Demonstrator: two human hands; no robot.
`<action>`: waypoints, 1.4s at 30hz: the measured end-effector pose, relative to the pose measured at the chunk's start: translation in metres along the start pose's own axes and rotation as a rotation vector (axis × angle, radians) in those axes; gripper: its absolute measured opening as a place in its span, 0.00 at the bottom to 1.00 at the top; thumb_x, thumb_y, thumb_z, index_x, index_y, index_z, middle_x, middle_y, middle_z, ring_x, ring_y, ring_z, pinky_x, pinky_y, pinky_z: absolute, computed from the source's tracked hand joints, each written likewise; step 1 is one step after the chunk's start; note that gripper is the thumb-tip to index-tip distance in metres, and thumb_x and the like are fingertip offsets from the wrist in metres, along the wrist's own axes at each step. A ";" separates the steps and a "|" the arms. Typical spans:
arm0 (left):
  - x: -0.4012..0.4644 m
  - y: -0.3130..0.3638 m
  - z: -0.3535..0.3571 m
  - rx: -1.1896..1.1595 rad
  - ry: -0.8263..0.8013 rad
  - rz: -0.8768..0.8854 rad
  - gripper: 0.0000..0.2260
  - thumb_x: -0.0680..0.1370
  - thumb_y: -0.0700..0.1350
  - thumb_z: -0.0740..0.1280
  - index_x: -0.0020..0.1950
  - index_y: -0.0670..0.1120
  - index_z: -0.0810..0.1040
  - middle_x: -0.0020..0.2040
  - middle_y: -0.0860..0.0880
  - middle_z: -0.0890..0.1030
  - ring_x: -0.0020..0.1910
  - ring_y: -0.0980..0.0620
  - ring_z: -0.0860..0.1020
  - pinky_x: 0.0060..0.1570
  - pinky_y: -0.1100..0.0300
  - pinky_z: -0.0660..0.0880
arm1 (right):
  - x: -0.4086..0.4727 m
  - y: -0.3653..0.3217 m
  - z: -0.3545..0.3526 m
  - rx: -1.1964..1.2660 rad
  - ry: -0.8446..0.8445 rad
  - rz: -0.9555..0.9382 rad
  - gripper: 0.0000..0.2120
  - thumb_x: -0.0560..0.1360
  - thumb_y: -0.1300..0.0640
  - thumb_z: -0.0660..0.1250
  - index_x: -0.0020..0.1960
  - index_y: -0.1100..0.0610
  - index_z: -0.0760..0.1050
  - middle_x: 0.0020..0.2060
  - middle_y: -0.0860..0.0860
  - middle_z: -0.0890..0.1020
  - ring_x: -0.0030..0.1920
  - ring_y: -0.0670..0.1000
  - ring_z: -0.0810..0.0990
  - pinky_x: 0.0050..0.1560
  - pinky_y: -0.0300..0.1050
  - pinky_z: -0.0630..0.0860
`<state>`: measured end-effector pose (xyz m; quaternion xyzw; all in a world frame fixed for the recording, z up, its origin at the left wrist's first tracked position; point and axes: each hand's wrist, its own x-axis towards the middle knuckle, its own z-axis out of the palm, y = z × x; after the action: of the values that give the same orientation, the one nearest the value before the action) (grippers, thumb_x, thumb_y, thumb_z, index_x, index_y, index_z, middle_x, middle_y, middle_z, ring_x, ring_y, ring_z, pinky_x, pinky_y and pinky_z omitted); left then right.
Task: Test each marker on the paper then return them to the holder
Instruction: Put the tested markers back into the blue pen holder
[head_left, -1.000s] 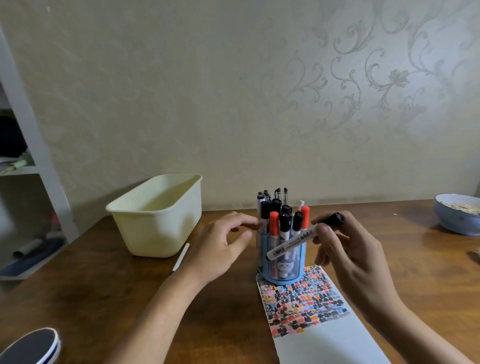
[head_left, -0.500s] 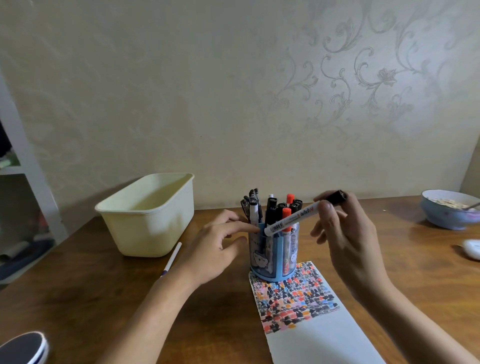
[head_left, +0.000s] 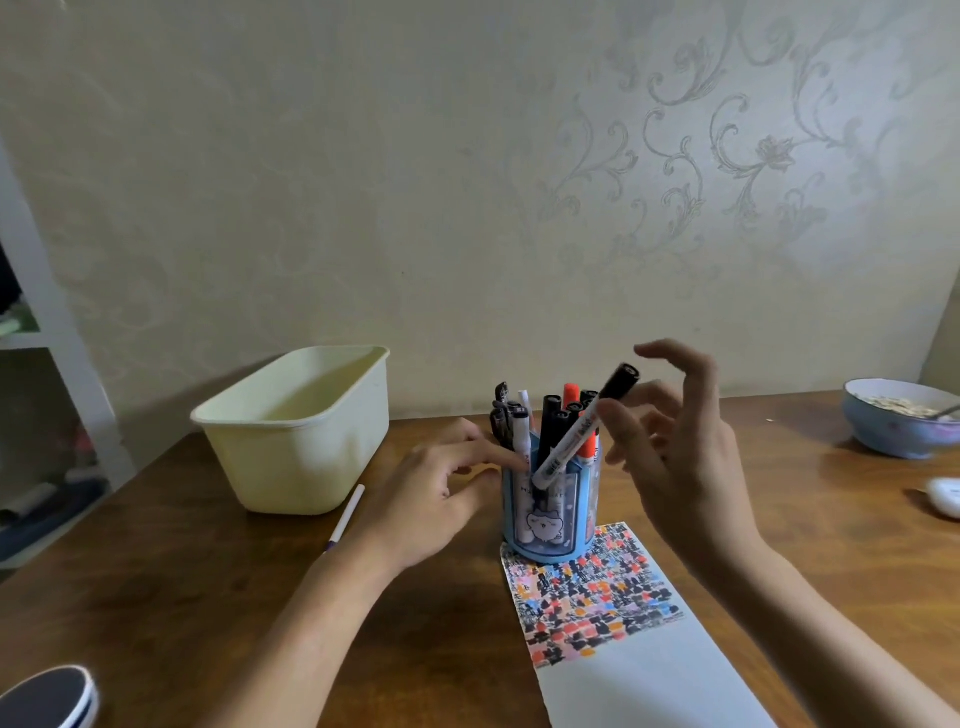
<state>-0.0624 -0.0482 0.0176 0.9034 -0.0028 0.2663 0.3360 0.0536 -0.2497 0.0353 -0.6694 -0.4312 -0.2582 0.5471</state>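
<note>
The right hand (head_left: 675, 457) is hovering above and just right of the blue holder (head_left: 550, 525), its fingers spread; the thumb appears to be touching the white marker (head_left: 576, 441) near its black cap, though blur is making the contact unclear. That marker is slanting, its lower end sitting inside the holder's front pocket among the other markers (head_left: 545, 421). The left hand (head_left: 441, 499) is resting against the holder's left side, fingers loosely extended. The holder is standing on the far end of the paper (head_left: 613, 623), which is lying toward the tabletop's near edge. A cream tub (head_left: 296, 441) is sitting toward the far left corner, a bowl (head_left: 898, 421) at the right edge.
</note>
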 end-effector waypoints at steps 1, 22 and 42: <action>0.000 0.000 0.000 0.000 -0.003 0.001 0.12 0.80 0.42 0.67 0.54 0.60 0.84 0.54 0.59 0.77 0.59 0.57 0.76 0.57 0.53 0.77 | -0.001 0.000 0.001 0.001 0.000 -0.009 0.20 0.78 0.48 0.66 0.64 0.49 0.60 0.42 0.45 0.83 0.31 0.44 0.82 0.31 0.49 0.81; -0.004 -0.032 -0.042 0.281 -0.027 -0.123 0.22 0.80 0.34 0.62 0.46 0.62 0.81 0.49 0.65 0.79 0.52 0.61 0.77 0.51 0.65 0.71 | -0.033 0.009 0.005 -0.159 -0.307 -0.012 0.24 0.78 0.51 0.60 0.73 0.41 0.63 0.54 0.37 0.78 0.39 0.43 0.79 0.35 0.45 0.81; -0.023 -0.092 -0.061 0.550 -0.140 -0.394 0.27 0.74 0.25 0.55 0.39 0.56 0.80 0.49 0.56 0.76 0.50 0.54 0.75 0.54 0.54 0.75 | -0.053 0.008 0.008 -0.127 -0.563 0.079 0.13 0.81 0.54 0.62 0.64 0.42 0.72 0.50 0.35 0.78 0.44 0.42 0.80 0.43 0.41 0.81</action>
<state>-0.0945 0.0560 -0.0110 0.9595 0.2203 0.1245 0.1239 0.0329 -0.2578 -0.0147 -0.7639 -0.5227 -0.0672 0.3724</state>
